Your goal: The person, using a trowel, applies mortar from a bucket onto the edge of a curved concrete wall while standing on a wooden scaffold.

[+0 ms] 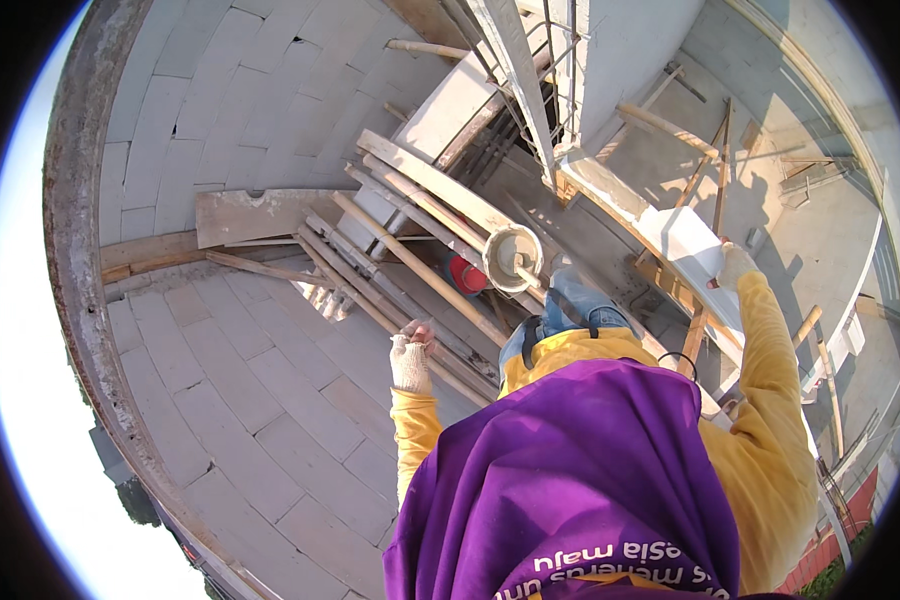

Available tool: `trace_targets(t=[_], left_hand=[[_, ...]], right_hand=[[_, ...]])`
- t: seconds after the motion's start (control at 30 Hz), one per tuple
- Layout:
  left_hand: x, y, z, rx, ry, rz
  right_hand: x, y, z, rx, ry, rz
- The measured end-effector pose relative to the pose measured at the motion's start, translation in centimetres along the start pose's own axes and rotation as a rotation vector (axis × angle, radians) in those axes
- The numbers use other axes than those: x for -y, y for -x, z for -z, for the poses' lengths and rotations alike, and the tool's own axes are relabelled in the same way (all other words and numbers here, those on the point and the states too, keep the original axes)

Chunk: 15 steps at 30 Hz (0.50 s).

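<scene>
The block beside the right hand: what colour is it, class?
The block beside the right hand is white; it shows best in the head view.

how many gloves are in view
2: one glove on the left hand, near the long poles; one on the right hand, beside the white block. Others may be hidden.

A: Upper layers, as shown?
B: Outermost, a softly creased purple cloth [570, 440] bearing white lettering [610, 560]; beneath it, a yellow long-sleeved top [775, 350].
A: Extremities?
B: Left hand [412, 352] and right hand [734, 266]: pale knitted gloves [409, 370], left fingers [423, 333] exposed. Lower body: blue denim trousers [578, 300].
</scene>
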<state>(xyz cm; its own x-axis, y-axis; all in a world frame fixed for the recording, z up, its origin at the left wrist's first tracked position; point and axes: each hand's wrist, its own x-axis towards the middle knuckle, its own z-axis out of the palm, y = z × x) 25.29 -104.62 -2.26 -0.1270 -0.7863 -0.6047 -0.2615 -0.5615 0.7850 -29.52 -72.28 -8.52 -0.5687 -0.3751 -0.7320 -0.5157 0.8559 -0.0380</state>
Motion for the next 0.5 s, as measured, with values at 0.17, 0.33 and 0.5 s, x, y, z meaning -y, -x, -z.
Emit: trace_targets(t=[0.17,0.33,0.5], left_hand=[[-1.8,-2.7,-1.4,0.043,0.113,-0.013],[-0.6,-5.1,-2.7,0.164,0.141,0.051],[-2.5,-9.9,-5.5,0.366,0.015,-0.023]], right_hand=[[-1.3,-1.1,-0.7,-0.050,0.019,0.017],[1.6,0.4,2.9,-0.182,-0.139,0.050],[4.6,3.8,2.7,-0.568,-0.333,0.100]])
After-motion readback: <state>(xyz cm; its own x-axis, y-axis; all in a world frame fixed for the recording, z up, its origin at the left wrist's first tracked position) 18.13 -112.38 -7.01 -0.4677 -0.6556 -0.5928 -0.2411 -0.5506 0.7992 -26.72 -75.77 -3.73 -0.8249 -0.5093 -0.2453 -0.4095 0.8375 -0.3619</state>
